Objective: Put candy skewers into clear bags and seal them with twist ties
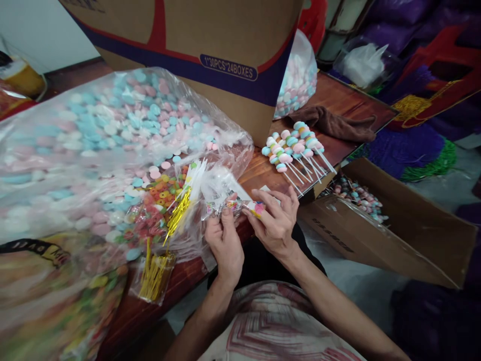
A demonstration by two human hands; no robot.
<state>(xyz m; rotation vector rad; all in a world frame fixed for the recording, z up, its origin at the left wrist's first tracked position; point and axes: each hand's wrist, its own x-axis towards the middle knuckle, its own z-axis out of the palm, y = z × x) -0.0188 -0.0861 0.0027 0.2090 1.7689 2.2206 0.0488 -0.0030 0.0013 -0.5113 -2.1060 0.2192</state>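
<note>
Close to the table's front edge, my left hand (225,243) pinches a small clear plastic bag (233,204) with colourful print. The fingers of my right hand (276,220) are closed on the bag's other end, where pink and yellow print shows. Whether anything is inside the bag I cannot tell. Just left of my hands lie white sticks (196,173), gold twist ties (177,215) and fruit-coloured gummy rings (161,193). Pink, blue and white marshmallows (150,113) fill a large clear bag behind them. Several marshmallow skewers (291,145) on white sticks lie beyond my right hand.
A large cardboard carton (188,35) stands at the back. An open cardboard box (349,240) on the right holds wrapped skewers. A brown cloth (334,123) lies near the table's right edge. More twist ties (156,276) sit in a packet at the front.
</note>
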